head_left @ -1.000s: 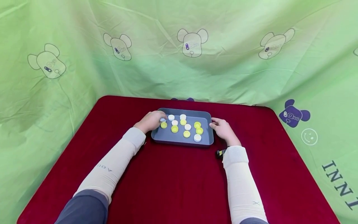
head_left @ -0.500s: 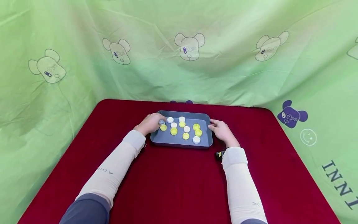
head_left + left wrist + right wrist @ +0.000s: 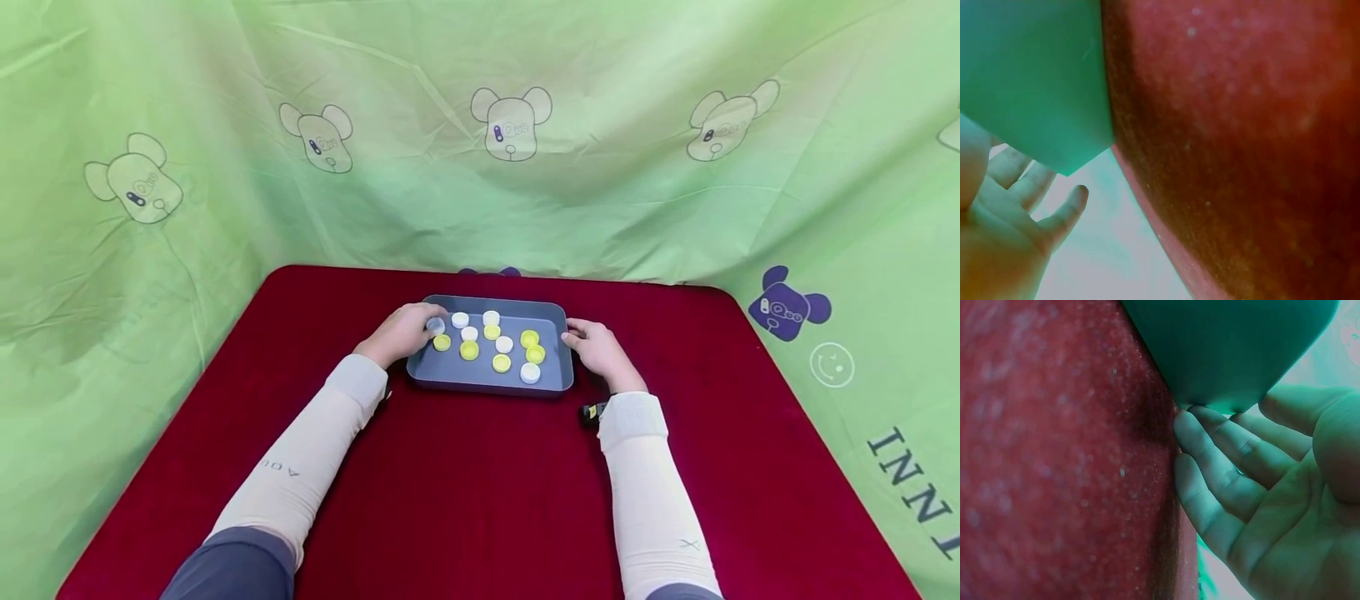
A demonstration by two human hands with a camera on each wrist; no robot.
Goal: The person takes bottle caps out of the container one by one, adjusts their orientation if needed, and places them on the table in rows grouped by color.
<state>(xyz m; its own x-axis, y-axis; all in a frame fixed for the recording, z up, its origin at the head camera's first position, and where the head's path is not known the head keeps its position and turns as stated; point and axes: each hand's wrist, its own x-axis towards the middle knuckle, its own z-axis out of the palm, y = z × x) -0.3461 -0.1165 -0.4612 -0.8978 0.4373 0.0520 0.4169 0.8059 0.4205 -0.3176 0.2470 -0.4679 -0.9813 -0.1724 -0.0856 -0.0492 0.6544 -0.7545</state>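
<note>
The left hand [image 3: 403, 331] pinches one pale cap [image 3: 436, 325] in its fingertips, as far as my faraway cameras let me see, just over the left end inside the gray tray [image 3: 461, 372]. In my left wrist view, the little finger sticks out straight. The cap is round, so it has no long side, and it is too small for me to tell which way its face points. The right hand [image 3: 600, 350] holds the other end of the tray, with the thumb at the rim and fingers against the outside.

The tray sits between the two hands, its long side going left to right, with the right end a tiny bit nearer to me. Besides the pinched cap, I count six yellow caps [image 3: 501, 363] and five white caps [image 3: 530, 372] in it. Two of the yellow ones touch near the right end.

Farther out, I see two cream sleeves [image 3: 300, 454] and a black thing [image 3: 591, 413] at the right wrist. Under it all is one red table [image 3: 480, 500]. Behind hangs green cloth [image 3: 600, 200] with pale bear heads [image 3: 512, 125]: four whole ones and a bit of a fifth.
</note>
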